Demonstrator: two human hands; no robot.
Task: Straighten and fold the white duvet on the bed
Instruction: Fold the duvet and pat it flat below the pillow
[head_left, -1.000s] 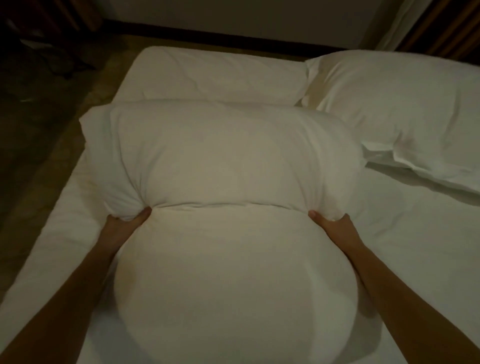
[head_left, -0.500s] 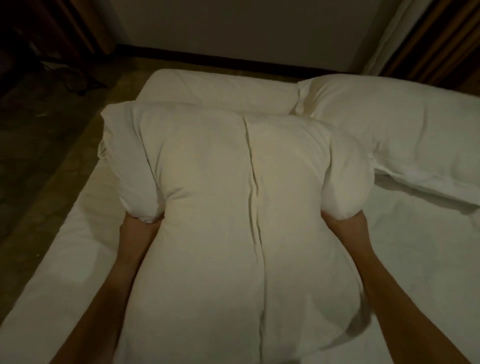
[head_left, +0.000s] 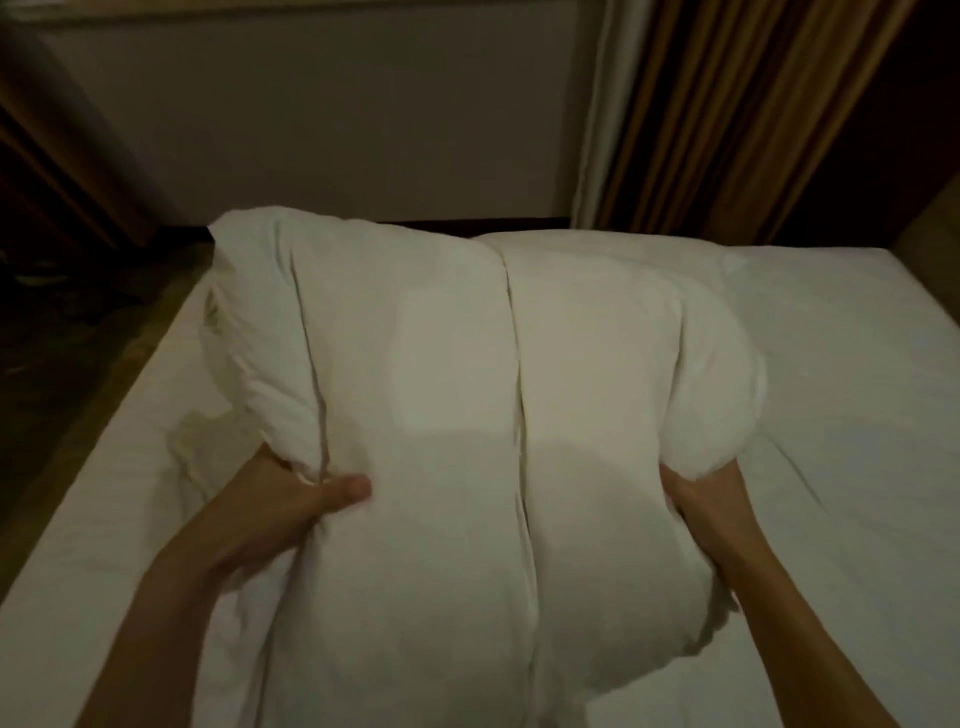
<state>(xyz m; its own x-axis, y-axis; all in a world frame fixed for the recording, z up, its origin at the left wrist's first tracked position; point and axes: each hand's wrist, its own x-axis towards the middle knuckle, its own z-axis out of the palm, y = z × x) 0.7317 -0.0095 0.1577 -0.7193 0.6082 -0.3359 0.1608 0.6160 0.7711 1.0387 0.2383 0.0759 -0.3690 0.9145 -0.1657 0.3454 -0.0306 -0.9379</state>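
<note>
— Changed since half a second back?
— Lifted higher. White duvet now bunched up across the centre of the frame, top edge reaching the dark skirting line at upper centre. Pillows from the earlier view hidden behind it or out of sight; cannot tell which.
— Hands?
— Left hand at lower left of the bundle, thumb pressed over a fold, fingers tucked under the fabric, clamped on it. Right hand at lower right, fingers curled up into the underside of the puffed end, gripping too.
— Seams?
— One long crease running top to bottom through the middle, another nearer the left edge.
— Edges, room?
— Bare mattress sheet spread wide on the right side, a narrower strip on the left. Bed's left edge running diagonally from lower left toward upper centre, dark floor beyond. Wall across the top, brown curtain hanging at upper right.
</note>
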